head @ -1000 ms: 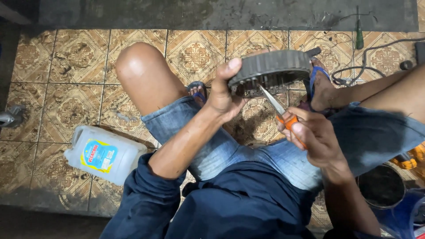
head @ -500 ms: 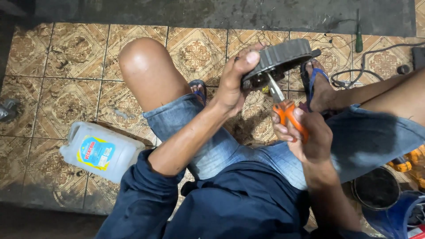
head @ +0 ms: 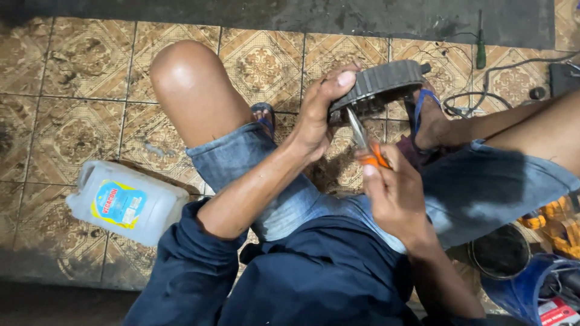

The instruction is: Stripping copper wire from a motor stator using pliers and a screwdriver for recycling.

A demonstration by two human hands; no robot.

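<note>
Here the left hand (head: 317,118) is closed around the near edge of a round ribbed metal part (head: 380,84), thumb on top and fingers underneath, holding it up above the tiled floor (head: 60,78) between the person's knees. The right hand (head: 396,196) sits just below and toward the body from that part, curled fully round the orange handles of a pair of pliers (head: 365,145). The pliers' long axis runs up and slightly left from the right hand, so the metal tips meet the underside of the ribbed part right beside the left thumb (whether the tips actually grip anything is hidden). Of the two hands, the left is on the part itself; the right reaches it only through the tool. Well to the left of the part, beyond the bare knee, a white plastic jug (head: 124,202) lies on its side. Right of the part, a green-handled screwdriver (head: 481,51) rests on the floor.
</note>
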